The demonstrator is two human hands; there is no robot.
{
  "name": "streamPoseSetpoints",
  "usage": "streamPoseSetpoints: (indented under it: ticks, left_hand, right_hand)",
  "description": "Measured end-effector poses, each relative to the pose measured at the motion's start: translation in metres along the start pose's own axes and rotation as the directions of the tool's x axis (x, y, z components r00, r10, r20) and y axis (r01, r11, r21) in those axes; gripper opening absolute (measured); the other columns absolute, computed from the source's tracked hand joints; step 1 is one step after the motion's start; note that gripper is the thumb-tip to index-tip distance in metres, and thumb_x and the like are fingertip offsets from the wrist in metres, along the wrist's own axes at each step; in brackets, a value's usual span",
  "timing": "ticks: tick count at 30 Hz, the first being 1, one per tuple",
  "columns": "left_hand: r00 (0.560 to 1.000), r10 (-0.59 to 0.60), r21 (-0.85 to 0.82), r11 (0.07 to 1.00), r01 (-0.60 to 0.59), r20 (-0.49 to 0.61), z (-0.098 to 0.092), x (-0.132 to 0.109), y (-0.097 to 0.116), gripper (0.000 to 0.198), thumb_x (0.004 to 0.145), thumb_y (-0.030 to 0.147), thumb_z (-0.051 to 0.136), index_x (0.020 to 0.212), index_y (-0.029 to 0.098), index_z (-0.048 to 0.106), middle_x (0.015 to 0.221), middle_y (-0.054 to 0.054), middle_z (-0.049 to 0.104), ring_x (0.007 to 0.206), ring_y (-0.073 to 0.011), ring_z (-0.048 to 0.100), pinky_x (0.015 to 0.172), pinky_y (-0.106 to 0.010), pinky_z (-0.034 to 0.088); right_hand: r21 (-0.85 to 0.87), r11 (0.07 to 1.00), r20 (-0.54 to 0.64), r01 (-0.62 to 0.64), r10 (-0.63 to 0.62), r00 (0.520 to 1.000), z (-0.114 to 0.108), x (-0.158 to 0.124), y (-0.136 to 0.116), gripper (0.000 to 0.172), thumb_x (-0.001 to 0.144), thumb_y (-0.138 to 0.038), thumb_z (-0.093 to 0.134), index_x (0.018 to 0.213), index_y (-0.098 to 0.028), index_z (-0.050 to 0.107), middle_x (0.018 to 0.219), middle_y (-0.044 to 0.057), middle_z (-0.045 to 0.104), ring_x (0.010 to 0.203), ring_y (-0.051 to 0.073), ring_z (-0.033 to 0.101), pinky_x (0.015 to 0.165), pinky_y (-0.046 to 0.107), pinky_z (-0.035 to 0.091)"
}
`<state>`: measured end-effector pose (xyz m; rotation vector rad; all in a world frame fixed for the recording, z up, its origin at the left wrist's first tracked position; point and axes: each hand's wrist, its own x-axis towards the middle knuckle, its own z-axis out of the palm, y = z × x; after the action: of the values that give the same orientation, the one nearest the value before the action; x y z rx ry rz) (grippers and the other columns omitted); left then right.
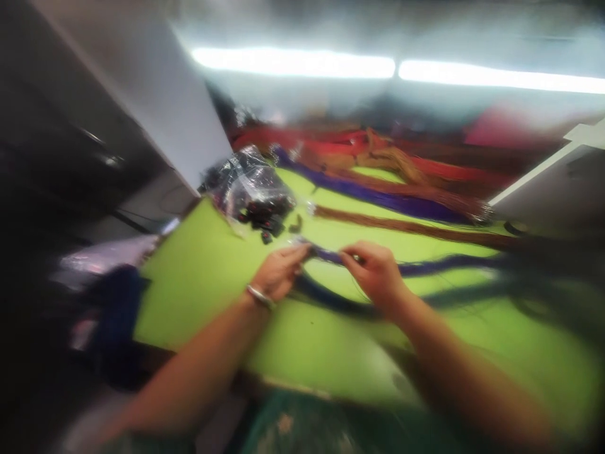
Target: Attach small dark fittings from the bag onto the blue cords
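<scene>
Dark green clothing (302,422) sits closest to us, along the bottom edge, and beyond it spreads the bright green counter (198,277). Over that surface we hold a purple-blue bundle (444,263) of thin strands between our two hands. Our left hand (280,272), with a bracelet (259,296) at the wrist, has its fingers narrowed in a pinch at the bundle's left end. Our right hand (373,265) is closed just as tightly a short way along, thumb and fingertips meeting on the strands.

The bundle's long axis runs nearly crosswise to us, from the left fingertips, past the right hand and away to the right side of the counter, so the end is nearer the left hand and the loose length lies on the right hand's side. It looks slim, smooth and flexible, with a slight sag; blur hides any detail at its tip.

A darker blue bundle (340,302) curves below it, nearer to us. Past the left hand are loose black pieces (267,221) beside a clear plastic bag (255,167), and a brown bundle (401,226) lies behind the purple-blue one, roughly parallel.
</scene>
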<state>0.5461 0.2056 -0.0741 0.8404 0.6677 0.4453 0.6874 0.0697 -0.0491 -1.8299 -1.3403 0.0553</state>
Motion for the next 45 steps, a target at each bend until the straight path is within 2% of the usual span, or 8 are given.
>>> streamPoseSetpoints:
  ticks: [3,6,13,25,32,38,42,45]
  left_hand:
    - [1.000,-0.005,-0.052,0.999,0.005,0.004,-0.001,0.001,-0.001,0.023,0.070,0.011,0.069,0.093,0.012,0.069,0.080,-0.004,0.063,0.054,-0.0023,0.049,0.049,-0.013,0.040]
    - [0.996,-0.007,-0.085,0.996,0.015,0.088,-0.001,0.000,-0.002,0.033,0.074,0.010,0.065,0.106,0.017,0.064,0.084,-0.003,0.060,0.057,-0.0032,0.051,0.051,-0.013,0.041]
    - [0.982,-0.065,-0.082,0.993,0.081,0.178,0.001,-0.001,-0.004,0.028,0.072,0.015,0.067,0.099,0.015,0.064,0.074,-0.001,0.054,0.053,-0.0035,0.045,0.044,-0.014,0.033]
    - [0.972,-0.100,-0.046,0.993,0.112,0.214,0.004,-0.004,-0.009,0.030,0.072,0.019,0.069,0.101,0.016,0.063,0.076,-0.002,0.057,0.054,-0.0037,0.047,0.049,-0.015,0.037]
    - [0.986,0.026,0.118,0.992,-0.046,0.165,0.006,-0.004,-0.013,0.032,0.069,0.025,0.072,0.098,0.017,0.063,0.078,-0.002,0.061,0.060,-0.0081,0.056,0.053,-0.019,0.042]
    - [0.984,0.117,0.224,0.964,-0.145,0.133,0.006,-0.003,-0.020,0.035,0.066,0.027,0.075,0.094,0.014,0.060,0.077,-0.003,0.065,0.059,-0.0102,0.059,0.056,-0.023,0.046]
    - [0.985,0.083,0.258,0.959,-0.120,0.148,0.009,-0.004,-0.019,0.035,0.064,0.028,0.076,0.091,0.012,0.061,0.072,-0.003,0.064,0.053,-0.0091,0.057,0.052,-0.022,0.045]
    - [0.988,0.069,0.211,0.973,-0.097,0.135,0.010,-0.004,-0.018,0.036,0.063,0.027,0.077,0.091,0.012,0.060,0.075,-0.004,0.065,0.056,-0.0094,0.058,0.054,-0.023,0.046]
  right_hand:
    - [0.111,0.983,0.034,-0.144,0.141,0.989,0.004,0.000,-0.002,0.013,0.077,-0.023,0.058,0.073,-0.016,0.069,0.063,0.000,0.065,0.056,0.010,0.054,0.056,0.021,0.040]
    - [0.144,0.965,0.072,-0.220,0.212,0.975,0.009,-0.001,-0.001,0.016,0.076,-0.025,0.058,0.071,-0.015,0.069,0.057,0.000,0.062,0.050,0.009,0.049,0.050,0.020,0.037]
    - [0.140,0.976,0.075,-0.168,0.158,0.985,0.020,-0.009,0.000,0.019,0.078,-0.029,0.056,0.077,-0.017,0.070,0.064,0.001,0.067,0.053,0.010,0.052,0.054,0.020,0.039]
    - [-0.041,0.996,0.057,-0.074,0.077,0.995,0.024,-0.013,0.001,0.019,0.081,-0.029,0.053,0.078,-0.021,0.070,0.068,0.001,0.069,0.057,0.011,0.057,0.058,0.020,0.039]
    - [-0.270,0.959,0.097,0.080,-0.056,0.994,0.023,-0.015,0.002,0.023,0.085,-0.027,0.047,0.075,-0.021,0.067,0.069,0.002,0.069,0.063,0.012,0.059,0.061,0.022,0.034]
    - [-0.328,0.941,0.210,0.081,-0.011,0.978,0.028,-0.012,0.006,0.025,0.088,-0.029,0.042,0.073,-0.018,0.059,0.066,0.003,0.066,0.057,0.012,0.055,0.055,0.023,0.028]
    - [-0.297,0.951,0.273,0.083,0.001,0.962,0.030,-0.011,0.011,0.021,0.087,-0.030,0.044,0.078,-0.018,0.058,0.069,0.004,0.065,0.058,0.013,0.054,0.055,0.022,0.030]
    - [-0.166,0.986,0.266,0.002,0.043,0.963,0.028,-0.012,0.011,0.018,0.086,-0.029,0.047,0.075,-0.019,0.059,0.066,0.001,0.064,0.057,0.011,0.053,0.056,0.021,0.032]
